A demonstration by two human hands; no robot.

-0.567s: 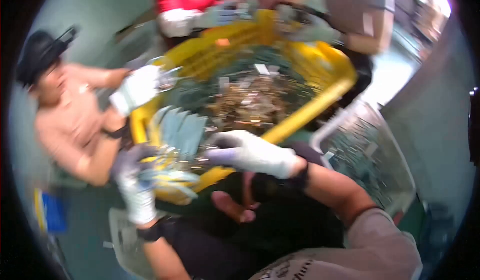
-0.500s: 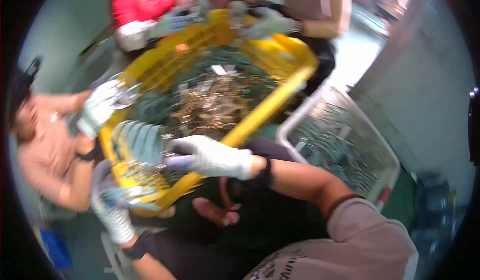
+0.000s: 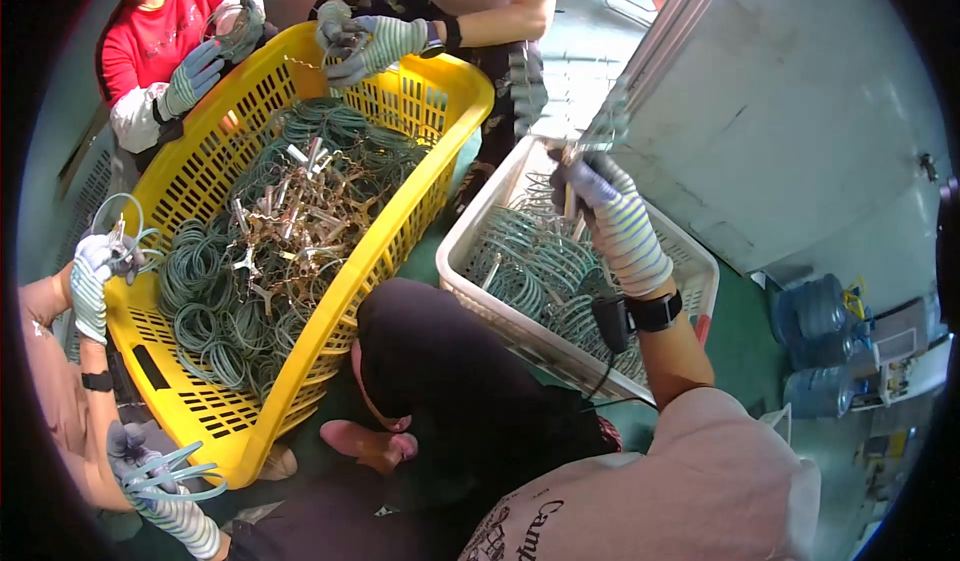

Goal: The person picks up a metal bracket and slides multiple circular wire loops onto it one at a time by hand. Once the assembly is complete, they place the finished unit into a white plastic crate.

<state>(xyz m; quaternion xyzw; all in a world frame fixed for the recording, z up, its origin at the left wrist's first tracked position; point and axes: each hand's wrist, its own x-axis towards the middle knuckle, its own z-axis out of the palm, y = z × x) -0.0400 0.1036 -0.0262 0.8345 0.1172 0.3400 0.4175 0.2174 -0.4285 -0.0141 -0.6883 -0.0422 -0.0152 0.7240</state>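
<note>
My right hand point(image 3: 615, 216), in a striped glove with dark fingertips, is closed at the far edge of the white crate point(image 3: 465, 286). It grips a bundle of coiled green wires point(image 3: 570, 91), smeared by motion beyond the fingers. Low at the left, my left hand point(image 3: 165, 501) is gloved too and closed on a loose coil of green wire point(image 3: 180, 471). Between my hands lies the yellow basket point(image 3: 400, 231), holding many green wire coils point(image 3: 215, 301) with copper-coloured and silvery metal ends point(image 3: 300, 216). More green coils point(image 3: 540, 261) lie in rows in the white crate.
Around the basket, co-workers' gloved hands point(image 3: 385, 46) hold wire pieces: two people at the far side, one at the left. Large blue water bottles point(image 3: 815, 311) stand at the right by the grey wall panel point(image 3: 780, 111). My leg point(image 3: 450, 351) is between basket and crate.
My right hand has swung from over the yellow basket to the white crate, carrying the wire bundle. The view has turned right. My left hand still holds green wire.
</note>
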